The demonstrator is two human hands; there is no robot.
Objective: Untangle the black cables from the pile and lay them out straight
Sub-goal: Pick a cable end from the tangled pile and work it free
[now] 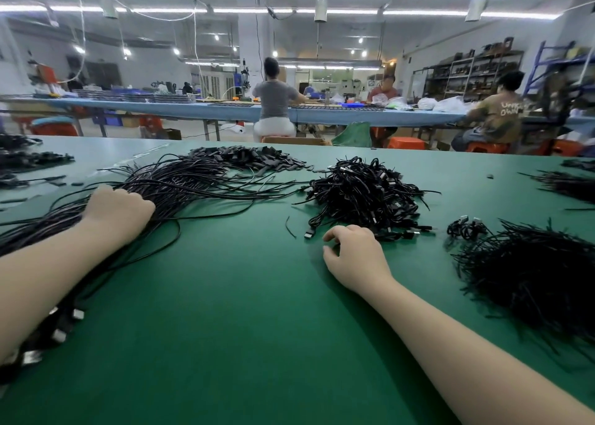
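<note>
While resting on the green table [244, 328], lying just this side of the tangled pile of black cables [363, 192]: the right hand [355, 257], fingers loosely curled, holding nothing, fingertips almost touching the plugs at the pile's near edge. Sitting straight ahead of that hand, the pile, so probably calling for only a short reach forward. Lying well to the left of the pile, the bundle of straightened cables [180, 186], long way running from the near left corner out toward the far middle. Pressing down on that bundle, the left hand [117, 210]; hard to tell whether gripping or just resting, fingers being hidden. Being far nearer the pile, the right hand. Showing no boxes or trays on this table. Sitting to the right of the pile, another dark heap of thin black ties [528, 276].
</note>
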